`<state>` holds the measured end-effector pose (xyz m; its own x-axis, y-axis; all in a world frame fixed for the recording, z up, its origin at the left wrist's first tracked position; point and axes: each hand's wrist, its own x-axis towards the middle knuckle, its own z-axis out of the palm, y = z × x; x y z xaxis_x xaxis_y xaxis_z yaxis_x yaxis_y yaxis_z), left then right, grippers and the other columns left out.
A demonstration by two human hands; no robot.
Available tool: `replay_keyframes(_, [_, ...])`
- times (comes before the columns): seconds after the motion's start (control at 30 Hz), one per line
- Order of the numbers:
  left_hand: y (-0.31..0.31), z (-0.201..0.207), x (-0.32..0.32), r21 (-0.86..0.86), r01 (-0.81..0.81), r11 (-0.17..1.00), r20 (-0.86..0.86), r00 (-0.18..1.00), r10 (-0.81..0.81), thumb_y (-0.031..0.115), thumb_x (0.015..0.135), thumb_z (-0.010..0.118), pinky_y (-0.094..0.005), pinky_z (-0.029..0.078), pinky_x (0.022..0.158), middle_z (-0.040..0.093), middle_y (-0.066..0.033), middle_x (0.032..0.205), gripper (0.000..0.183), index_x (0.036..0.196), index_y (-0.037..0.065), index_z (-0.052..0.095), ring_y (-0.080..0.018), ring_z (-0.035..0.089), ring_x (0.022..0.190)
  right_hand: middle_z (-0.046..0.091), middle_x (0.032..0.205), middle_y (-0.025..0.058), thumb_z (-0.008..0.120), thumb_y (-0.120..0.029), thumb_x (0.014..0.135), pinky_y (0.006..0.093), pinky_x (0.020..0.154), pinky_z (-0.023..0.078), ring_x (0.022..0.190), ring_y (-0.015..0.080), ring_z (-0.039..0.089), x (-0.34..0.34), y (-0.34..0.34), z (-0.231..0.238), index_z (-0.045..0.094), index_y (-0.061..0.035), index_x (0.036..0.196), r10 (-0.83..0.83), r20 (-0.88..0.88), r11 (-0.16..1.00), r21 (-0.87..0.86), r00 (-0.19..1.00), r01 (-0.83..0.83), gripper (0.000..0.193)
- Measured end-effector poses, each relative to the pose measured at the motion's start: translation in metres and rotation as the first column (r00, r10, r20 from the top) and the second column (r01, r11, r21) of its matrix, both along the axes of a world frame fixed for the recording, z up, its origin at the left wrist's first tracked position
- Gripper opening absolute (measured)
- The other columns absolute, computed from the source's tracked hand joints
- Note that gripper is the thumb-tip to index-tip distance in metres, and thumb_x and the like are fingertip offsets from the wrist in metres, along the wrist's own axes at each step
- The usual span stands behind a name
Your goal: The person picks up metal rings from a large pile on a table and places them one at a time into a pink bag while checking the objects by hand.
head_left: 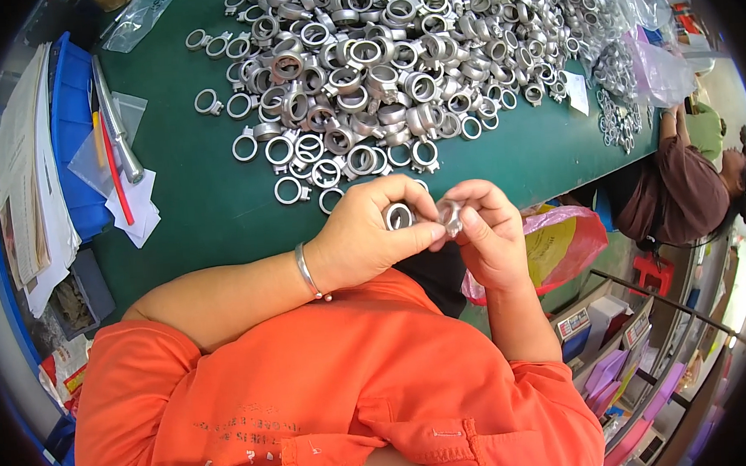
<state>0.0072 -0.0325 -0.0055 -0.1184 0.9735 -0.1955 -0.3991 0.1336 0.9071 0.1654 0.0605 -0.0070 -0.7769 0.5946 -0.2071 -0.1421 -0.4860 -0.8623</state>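
Observation:
A small silvery metal ring (451, 216) sits between my two hands just off the near edge of the green table. My right hand (494, 236) is closed, pinching it between thumb and fingers. From the other side my left hand (363, 231) is closed too, its thumb and index fingertips against the same ring. In the gap between the left thumb and index finger another metal ring (398, 217) shows; whether it lies on the table or in the hand I cannot tell. Beyond my hands spreads a big heap of similar rings with small lugs (381, 83).
A blue tray with papers (77, 140) stands at the left, beside a red pen (117, 176) and a metal rod (117, 120). Clear plastic bags (658, 70) lie far right. A pink bag (574, 246) hangs below the table. Another person (678, 189) sits at the right.

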Motion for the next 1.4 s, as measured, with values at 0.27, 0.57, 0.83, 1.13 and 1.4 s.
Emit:
replay_keyframes(0.27, [0.001,0.007,-0.009,-0.26,0.138,0.956,0.299,0.953,-0.056,0.013,0.084,0.059,-0.0181,0.037,0.039,0.06,-0.0065,0.072,0.012,0.088,0.001,0.059,-0.0071,0.051,0.051,0.053,0.11,0.0214,0.062,0.005,0.076,0.0331,0.081,0.049,0.1,0.0249,0.055,-0.002,0.0,0.003,0.046,0.0001,0.103,-0.108,-0.213,0.989,0.072,0.971,0.125,0.032])
replay_keyframes(0.57, [0.002,0.0,-0.014,-0.125,0.248,0.961,0.697,0.711,-0.093,0.021,0.087,0.057,-0.0181,0.041,0.04,0.061,-0.0038,0.079,0.02,0.094,0.003,0.059,-0.0118,0.062,0.066,0.064,0.091,0.0171,0.066,0.005,0.069,0.0328,0.072,0.049,0.082,0.0277,0.061,-0.012,0.006,0.021,0.06,0.0008,0.079,-0.02,-0.027,0.405,0.914,0.999,0.033,0.012])
replay_keyframes(0.83, [0.0,0.001,-0.012,-0.159,0.323,0.933,0.566,0.804,-0.181,0.011,0.081,0.062,-0.0199,0.042,0.039,0.059,-0.0082,0.078,0.013,0.088,0.001,0.058,-0.0156,0.062,0.071,0.054,0.081,0.0093,0.07,-0.003,0.066,0.0324,0.066,0.042,0.075,0.025,0.051,-0.034,0.027,0.0,0.062,-0.0041,0.089,-0.282,0.288,0.221,0.948,0.915,-0.23,0.024])
replay_keyframes(1.13, [0.001,0.009,-0.011,-0.227,0.152,0.962,0.346,0.936,-0.066,0.015,0.084,0.061,-0.0191,0.043,0.038,0.058,-0.0077,0.077,0.016,0.089,0.0,0.057,-0.0146,0.061,0.065,0.058,0.087,0.0069,0.061,0.003,0.078,0.0223,0.066,0.044,0.075,0.0127,0.055,-0.014,0.016,0.0,0.058,0.0004,0.088,-0.137,0.191,0.806,0.592,0.972,-0.003,0.01])
replay_keyframes(1.4, [0.0,0.009,-0.008,-0.139,0.054,0.989,0.192,0.981,-0.027,0.009,0.083,0.061,-0.0183,0.043,0.04,0.057,-0.0055,0.081,0.013,0.091,0.0,0.06,-0.0107,0.059,0.062,0.06,0.092,0.0124,0.057,0.007,0.079,0.0273,0.071,0.048,0.08,0.0171,0.059,-0.012,0.013,0.006,0.056,0.0026,0.093,-0.144,0.025,0.621,0.781,0.989,0.07,0.014])
